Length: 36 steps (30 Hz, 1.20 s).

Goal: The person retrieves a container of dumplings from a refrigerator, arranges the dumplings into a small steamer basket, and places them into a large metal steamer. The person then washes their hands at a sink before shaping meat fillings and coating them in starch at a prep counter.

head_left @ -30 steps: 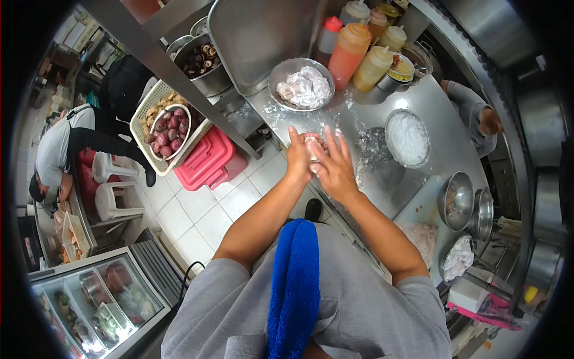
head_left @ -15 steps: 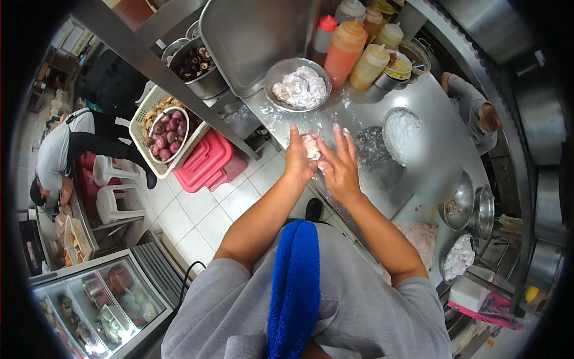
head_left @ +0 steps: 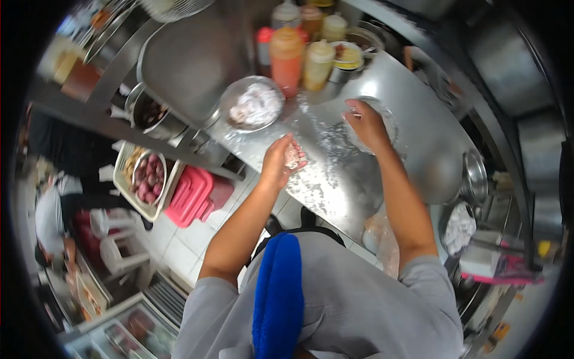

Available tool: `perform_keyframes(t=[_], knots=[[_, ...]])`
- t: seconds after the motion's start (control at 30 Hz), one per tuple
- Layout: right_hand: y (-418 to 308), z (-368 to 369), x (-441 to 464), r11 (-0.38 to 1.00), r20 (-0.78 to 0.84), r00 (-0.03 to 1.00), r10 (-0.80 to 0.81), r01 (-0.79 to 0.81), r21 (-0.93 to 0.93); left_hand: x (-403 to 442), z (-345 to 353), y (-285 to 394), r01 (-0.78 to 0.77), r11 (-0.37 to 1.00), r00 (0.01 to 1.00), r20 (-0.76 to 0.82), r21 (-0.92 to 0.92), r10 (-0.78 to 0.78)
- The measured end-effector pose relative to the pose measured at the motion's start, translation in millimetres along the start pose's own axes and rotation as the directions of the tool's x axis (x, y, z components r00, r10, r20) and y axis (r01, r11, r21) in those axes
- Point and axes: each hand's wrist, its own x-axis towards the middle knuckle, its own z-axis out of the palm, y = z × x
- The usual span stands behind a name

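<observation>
My left hand [head_left: 280, 160] cups a small, pale piece of raw meat [head_left: 292, 157] over the near edge of the floured steel counter [head_left: 323, 173]. Over the bowl of white powder [head_left: 388, 128] is my right hand [head_left: 366, 122], its thumb and fingers apart and nothing visible between them. Part of that bowl is hidden behind my right hand and forearm. Beyond my left hand stands a metal bowl of flour-coated pieces [head_left: 257, 106].
Squeeze bottles [head_left: 287, 60] stand at the counter's back. Metal bowls [head_left: 473, 173] are at the right. A basket with red onions [head_left: 148, 178] rests by a pink bin [head_left: 190, 194]. At the far left a person [head_left: 51, 215] bends over.
My hands have parted: the left still holds the piece, and the right has moved right to the powder bowl. The view has turned and shifted.
</observation>
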Motion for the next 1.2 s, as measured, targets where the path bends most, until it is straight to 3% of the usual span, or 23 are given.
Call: perform_keyframes(t=[0.03,0.07,0.1,0.17,0.2,0.23,0.27,0.3,0.33,0.37,0.4,0.43,0.5,0.53,0.6,0.73,0.8,0.9,0.97,1.0,1.1,1.17,1.2], knots=[[12.0,-20.2,5.9,1.000,-0.039,0.999,0.021,-0.021,-0.008,-4.5,20.2,12.7,0.002,0.999,1.000,0.025,0.041,-0.003],[22.4,-39.9,12.0,0.978,0.017,0.998,0.054,-0.049,-0.204,0.7,37.0,18.6,0.010,0.998,0.998,0.054,0.057,-0.013],[31.1,-56.0,13.8,0.918,0.074,0.992,0.100,-0.063,-0.391,9.0,52.7,24.4,-0.023,0.969,0.989,0.146,0.246,-0.014],[50.0,-72.9,13.2,0.890,0.034,0.992,0.123,-0.095,-0.446,24.5,84.7,32.0,-0.089,0.850,0.962,0.267,0.519,-0.062],[61.0,-77.7,13.8,0.860,0.015,0.990,0.140,-0.114,-0.498,37.8,97.9,30.8,-0.099,0.845,0.959,0.278,0.525,-0.061],[69.1,-82.1,13.6,0.845,0.118,0.983,0.141,-0.057,-0.531,53.6,108.9,26.6,-0.156,0.758,0.894,0.417,0.634,-0.165],[76.8,-81.4,12.3,0.847,0.104,0.985,0.135,-0.061,-0.529,67.3,119.4,21.1,-0.235,0.657,0.803,0.524,0.717,-0.284],[79.1,-78.8,6.1,0.861,0.127,0.985,0.121,-0.041,-0.507,76.0,131.7,15.2,-0.247,0.648,0.799,0.530,0.721,-0.284],[84.4,-75.3,-0.1,0.874,0.151,0.983,0.106,-0.020,-0.485,82.1,145.0,8.7,-0.502,0.323,0.776,0.583,0.802,-0.242],[93.5,-69.5,-3.3,0.875,0.139,0.985,0.100,-0.020,-0.484,88.1,157.8,2.2,-0.666,-0.060,0.735,0.641,0.744,-0.221],[106.6,-61.5,-5.6,0.845,0.102,0.995,-0.017,0.069,-0.530,90.4,168.9,-4.4,-0.671,-0.068,0.732,0.645,0.738,-0.220],[109.0,-58.4,-6.7,0.802,0.072,0.988,-0.135,0.152,-0.578,90.3,177.4,-11.8,-0.667,-0.210,0.745,0.635,0.714,-0.205],[108.7,-56.5,-4.9,0.797,0.057,0.991,-0.122,0.132,-0.589,93.5,191.2,-28.0,-0.598,-0.474,0.778,0.610,0.646,-0.150],[106.4,-56.1,-3.5,0.792,0.052,0.994,-0.098,0.110,-0.600,98.2,189.5,-31.3,-0.596,-0.480,0.778,0.610,0.644,-0.149],[103.9,-57.5,-0.6,0.753,0.057,0.997,-0.058,0.082,-0.653,102.6,187.1,-33.9,-0.597,-0.654,0.732,0.649,0.465,-0.206],[104.2,-65.0,-0.2,0.795,0.083,0.994,-0.065,0.102,-0.598,96.3,174.8,-23.8,-0.614,-0.604,0.755,0.603,0.509,-0.259],[111.9,-58.3,-3.5,0.788,0.123,0.990,-0.064,0.126,-0.602,85.8,160.5,-6.5,-0.731,-0.313,0.625,0.779,0.607,0.050],[123.7,-42.2,-7.0,0.710,0.166,0.973,-0.160,0.230,-0.666,54.1,127.7,33.8,-0.705,-0.202,0.659,0.733,0.680,0.166],[114.7,-34.7,-3.1,0.716,0.190,0.982,0.022,0.117,-0.688,39.9,88.2,43.5,-0.672,-0.139,0.674,0.678,0.728,0.294],[113.3,-32.2,-1.9,0.715,0.193,0.981,0.022,0.120,-0.688,32.7,67.2,44.4,-0.647,-0.106,0.682,0.636,0.755,0.361],[117.3,-30.3,10.4,0.715,0.184,0.981,0.055,0.090,-0.693,32.1,-0.4,25.1,-0.631,-0.115,0.644,0.600,0.767,0.475],[130.1,-33.6,25.7,0.714,0.252,0.945,0.208,0.029,-0.700,27.8,-30.7,6.1,-0.581,-0.201,0.552,0.564,0.788,0.614],[128.9,-39.7,29.6,0.709,0.255,0.943,0.213,0.030,-0.704,28.6,-41.7,-3.3,-0.582,-0.192,0.555,0.559,0.790,0.616]])
